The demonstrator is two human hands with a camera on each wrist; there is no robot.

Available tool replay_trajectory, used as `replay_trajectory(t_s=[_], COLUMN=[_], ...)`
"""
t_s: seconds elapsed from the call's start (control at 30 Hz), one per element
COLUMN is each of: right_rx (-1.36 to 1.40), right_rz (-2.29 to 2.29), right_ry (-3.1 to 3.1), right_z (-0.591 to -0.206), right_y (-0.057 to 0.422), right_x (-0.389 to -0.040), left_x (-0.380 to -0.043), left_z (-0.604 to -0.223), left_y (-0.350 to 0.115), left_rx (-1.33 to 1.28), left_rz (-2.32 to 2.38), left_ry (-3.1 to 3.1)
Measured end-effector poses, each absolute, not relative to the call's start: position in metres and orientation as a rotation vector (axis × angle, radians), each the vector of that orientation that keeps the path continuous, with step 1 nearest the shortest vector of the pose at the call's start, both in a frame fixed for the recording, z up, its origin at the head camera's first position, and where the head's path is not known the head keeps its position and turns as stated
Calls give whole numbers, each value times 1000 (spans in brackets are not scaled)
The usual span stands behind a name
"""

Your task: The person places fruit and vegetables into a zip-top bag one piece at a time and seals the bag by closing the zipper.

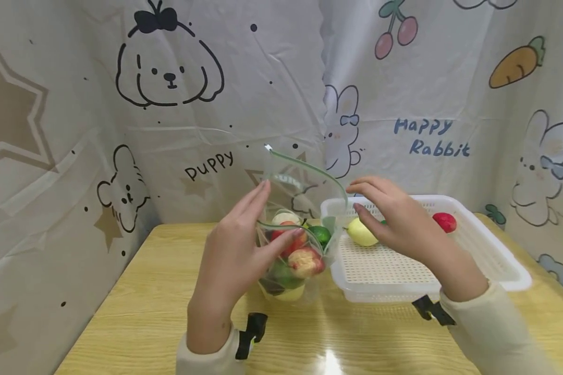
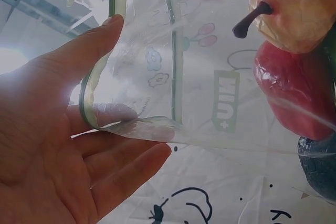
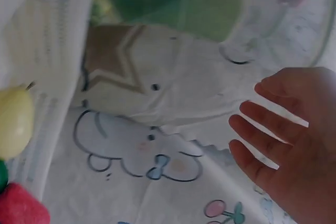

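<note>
A clear zip bag (image 1: 305, 179) with a green-edged mouth stands unzipped on the table, its white slider at the upper left corner. Inside are several fruits and vegetables, among them a red-and-yellow peach (image 1: 306, 262) and a green piece (image 1: 320, 235). My left hand (image 1: 232, 255) touches the bag's left side, thumb across the near rim; in the left wrist view its fingers spread fairly straight, without a visible pinch. Beside the bag's far right edge, my right hand (image 1: 399, 221) has parted fingers around nothing. In the right wrist view its fingertips show apart from the bag.
A white plastic basket (image 1: 483, 276) sits right of the bag, under my right forearm. It holds a yellow-green pear (image 1: 362, 232), a red item (image 1: 444, 222) and a mostly hidden green one. A printed curtain (image 1: 206, 125) hangs behind the wooden table (image 1: 136, 297).
</note>
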State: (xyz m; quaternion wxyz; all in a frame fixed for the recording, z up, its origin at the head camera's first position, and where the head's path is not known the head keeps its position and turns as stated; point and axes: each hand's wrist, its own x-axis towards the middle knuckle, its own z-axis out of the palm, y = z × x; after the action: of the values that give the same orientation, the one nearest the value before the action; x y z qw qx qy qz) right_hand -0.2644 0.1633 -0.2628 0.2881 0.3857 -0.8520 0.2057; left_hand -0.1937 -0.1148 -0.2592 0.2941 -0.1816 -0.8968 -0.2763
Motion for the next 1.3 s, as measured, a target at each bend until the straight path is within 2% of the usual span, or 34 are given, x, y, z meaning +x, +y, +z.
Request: replay_trajectory(t_s=[0.4,0.57,0.8,1.3], right_rx=[1342,1292,1234,927], right_rz=[212,117,64,3], right_ry=[-2880,-3137,-3240,-3370], right_z=[-288,-306,-318,-323], right_y=[176,184,181,189], right_x=[-345,-364,-374,-366], left_x=[-193,-193,-193,-193], left_z=[-259,-259,-259,-261], left_y=[-119,-119,-120,-118], left_rx=[-496,-497,-475,-494], left_rz=[-735,-737,-734,-738], left_ry=[-2381,-2389,-2389,-2382])
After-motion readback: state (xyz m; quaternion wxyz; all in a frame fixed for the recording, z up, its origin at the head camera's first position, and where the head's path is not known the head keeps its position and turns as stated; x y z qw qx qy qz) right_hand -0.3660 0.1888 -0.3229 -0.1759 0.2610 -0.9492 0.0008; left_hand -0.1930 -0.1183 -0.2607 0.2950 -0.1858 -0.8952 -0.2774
